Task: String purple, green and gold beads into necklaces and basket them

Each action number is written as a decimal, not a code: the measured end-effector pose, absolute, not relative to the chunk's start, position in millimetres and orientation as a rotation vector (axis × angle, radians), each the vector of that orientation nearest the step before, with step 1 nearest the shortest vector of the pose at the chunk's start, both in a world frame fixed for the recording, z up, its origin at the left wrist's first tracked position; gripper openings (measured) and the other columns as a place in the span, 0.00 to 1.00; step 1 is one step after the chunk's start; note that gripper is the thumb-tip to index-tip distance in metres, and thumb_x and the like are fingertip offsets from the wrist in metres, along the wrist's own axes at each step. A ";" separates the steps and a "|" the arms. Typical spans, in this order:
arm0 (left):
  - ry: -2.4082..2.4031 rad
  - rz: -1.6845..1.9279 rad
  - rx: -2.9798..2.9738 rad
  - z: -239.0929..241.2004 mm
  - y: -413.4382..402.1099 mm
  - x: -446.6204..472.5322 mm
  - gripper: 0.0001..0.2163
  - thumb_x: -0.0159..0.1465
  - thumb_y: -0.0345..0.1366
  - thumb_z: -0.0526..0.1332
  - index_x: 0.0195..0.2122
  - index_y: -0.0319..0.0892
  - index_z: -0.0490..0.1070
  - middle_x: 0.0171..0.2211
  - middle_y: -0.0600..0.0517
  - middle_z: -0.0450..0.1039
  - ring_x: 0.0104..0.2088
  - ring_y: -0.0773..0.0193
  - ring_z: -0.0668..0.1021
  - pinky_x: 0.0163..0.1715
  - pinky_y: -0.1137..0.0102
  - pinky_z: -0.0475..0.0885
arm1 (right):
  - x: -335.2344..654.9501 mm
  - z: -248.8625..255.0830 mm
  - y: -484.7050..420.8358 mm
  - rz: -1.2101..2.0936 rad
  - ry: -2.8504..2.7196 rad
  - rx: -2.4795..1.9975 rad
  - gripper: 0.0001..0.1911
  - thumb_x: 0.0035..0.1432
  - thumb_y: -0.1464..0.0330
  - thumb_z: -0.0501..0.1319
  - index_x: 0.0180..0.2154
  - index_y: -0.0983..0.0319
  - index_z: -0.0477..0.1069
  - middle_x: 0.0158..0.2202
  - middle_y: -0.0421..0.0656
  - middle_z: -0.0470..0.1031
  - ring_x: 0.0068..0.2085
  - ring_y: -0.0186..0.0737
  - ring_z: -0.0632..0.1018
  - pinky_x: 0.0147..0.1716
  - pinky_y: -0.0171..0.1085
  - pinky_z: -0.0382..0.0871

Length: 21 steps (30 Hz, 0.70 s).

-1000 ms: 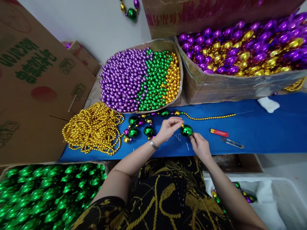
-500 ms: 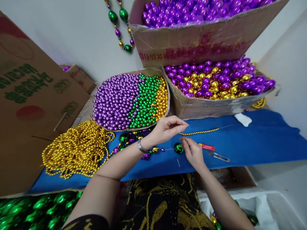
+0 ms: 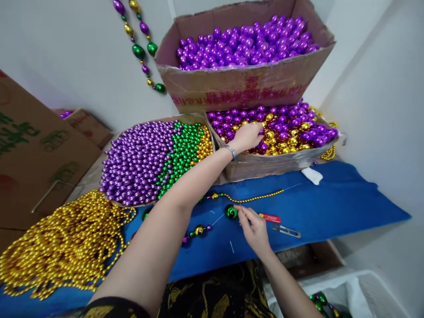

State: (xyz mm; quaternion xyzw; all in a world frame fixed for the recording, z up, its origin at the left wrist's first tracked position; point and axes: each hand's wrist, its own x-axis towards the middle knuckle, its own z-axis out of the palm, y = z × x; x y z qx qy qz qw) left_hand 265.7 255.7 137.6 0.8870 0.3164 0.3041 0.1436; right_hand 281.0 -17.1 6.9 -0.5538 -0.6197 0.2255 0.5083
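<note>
Green bead (image 3: 231, 211), round and mirror-shiny, lies on the blue cloth (image 3: 351, 198), the right hand (image 3: 254, 227) pinching thread (image 3: 217, 220) at its edge. The left hand (image 3: 247, 137), over the cloth half a second ago, now reaches into the box of purple and gold beads (image 3: 265, 164); its grip cannot be told. Beyond, red print (image 3: 228, 96) on the upper box (image 3: 198, 81) is illegible.

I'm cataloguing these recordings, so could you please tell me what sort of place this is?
Likely a small bead workshop: a box of purple and gold beads, piled gold strands, and snips on blue cloth.
</note>
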 end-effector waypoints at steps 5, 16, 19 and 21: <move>0.868 0.746 2.905 151.9 239.5 283.1 0.12 0.66 0.33 0.57 0.47 0.36 0.75 0.44 0.39 0.73 0.48 0.49 0.73 0.49 0.55 0.67 | 282.3 0.6 -15.0 0.547 -1.505 -1.297 0.14 0.68 0.66 0.55 0.47 0.60 0.78 0.38 0.44 0.82 0.33 0.36 0.81 0.34 0.33 0.77; 1.066 0.669 2.951 163.6 229.4 287.8 0.15 0.64 0.35 0.58 0.50 0.38 0.72 0.46 0.40 0.75 0.48 0.47 0.73 0.44 0.59 0.68 | 281.9 -2.4 -18.4 0.570 -1.515 -1.303 0.14 0.68 0.67 0.55 0.48 0.60 0.78 0.39 0.44 0.82 0.34 0.36 0.81 0.36 0.34 0.77; 1.045 0.703 2.930 170.1 227.5 271.4 0.14 0.65 0.34 0.56 0.50 0.39 0.72 0.45 0.41 0.75 0.45 0.51 0.75 0.42 0.61 0.68 | 278.5 -4.7 -20.9 0.572 -1.533 -1.310 0.14 0.68 0.66 0.55 0.47 0.60 0.78 0.39 0.44 0.82 0.32 0.36 0.81 0.34 0.33 0.76; 1.068 0.699 2.912 172.6 227.1 264.9 0.14 0.65 0.33 0.56 0.50 0.38 0.72 0.45 0.40 0.74 0.44 0.52 0.75 0.40 0.62 0.68 | 276.0 -5.2 -23.3 0.566 -1.540 -1.302 0.14 0.68 0.66 0.55 0.47 0.60 0.78 0.39 0.44 0.82 0.32 0.35 0.81 0.34 0.33 0.76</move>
